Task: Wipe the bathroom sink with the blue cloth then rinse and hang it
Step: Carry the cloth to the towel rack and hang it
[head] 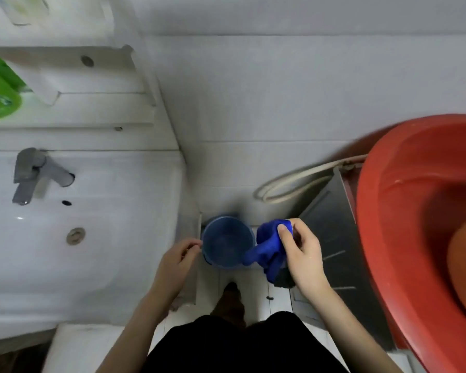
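White tiled bathroom wall and floor fill our head view, the sink at nine o'clock, while our right hand pinches the blue cloth beside a blue cup that our left hand, fingers curled, touches at its rim.

Pale grey tiled wall and floor, a red basin at right, soft even light.

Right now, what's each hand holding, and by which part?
The right hand pinches the blue cloth at its upper bunched edge, the rest hanging. The left hand is by the rim of the blue bucket; whether it grips cannot be told.
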### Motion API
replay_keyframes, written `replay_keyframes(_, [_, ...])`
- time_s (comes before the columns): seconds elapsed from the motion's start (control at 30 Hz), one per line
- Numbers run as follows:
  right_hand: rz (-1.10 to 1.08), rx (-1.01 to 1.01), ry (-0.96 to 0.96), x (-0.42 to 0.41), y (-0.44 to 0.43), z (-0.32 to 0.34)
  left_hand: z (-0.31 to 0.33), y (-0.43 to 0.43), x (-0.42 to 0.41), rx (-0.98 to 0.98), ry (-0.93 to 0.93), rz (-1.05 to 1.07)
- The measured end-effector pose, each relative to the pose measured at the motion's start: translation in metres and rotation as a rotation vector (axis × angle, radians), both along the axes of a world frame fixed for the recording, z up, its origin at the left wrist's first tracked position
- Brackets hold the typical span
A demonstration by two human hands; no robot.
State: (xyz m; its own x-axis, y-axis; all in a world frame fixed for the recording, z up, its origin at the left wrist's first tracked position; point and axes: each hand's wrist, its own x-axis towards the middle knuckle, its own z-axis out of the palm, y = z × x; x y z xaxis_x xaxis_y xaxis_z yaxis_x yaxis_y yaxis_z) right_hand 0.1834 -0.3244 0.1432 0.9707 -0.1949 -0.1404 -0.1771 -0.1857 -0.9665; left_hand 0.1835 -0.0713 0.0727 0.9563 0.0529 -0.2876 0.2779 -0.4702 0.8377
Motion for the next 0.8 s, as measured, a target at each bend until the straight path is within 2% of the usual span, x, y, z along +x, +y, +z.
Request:
replay_keyframes(0.13, [0.128, -0.062, -0.048, 0.049, 0.000, 0.024, 0.042, -0.026, 0.063, -0.021, -0.160, -0.208])
replay_keyframes(0.3, [0.277, -0.153, -0.209, 0.090, -0.002, 0.086, 0.130, -0.061, 0.121, -0.048, -0.398, -0.451])
replay_keyframes(0.43, [0.370, -0.169, -0.348, 0.115, -0.009, 0.147, 0.192, -0.084, 0.148, -0.114, -0.459, -0.564])
replay_keyframes(0.53, [0.401, -0.091, -0.459, 0.128, -0.012, 0.191, 0.231, -0.100, 0.157, -0.125, -0.524, -0.538])
replay_keyframes(0.67, [0.382, 0.233, -0.597, 0.137, -0.018, 0.229, 0.281, -0.107, 0.159, -0.154, -0.730, -0.453])
replay_keyframes(0.73, [0.401, 0.261, -0.659, 0.139, -0.024, 0.233, 0.302, -0.108, 0.160, -0.121, -0.827, -0.405])
replay_keyframes(0.8, [0.400, 0.226, -0.623, 0.141, -0.029, 0.227, 0.317, -0.108, 0.160, -0.121, -0.873, -0.367])
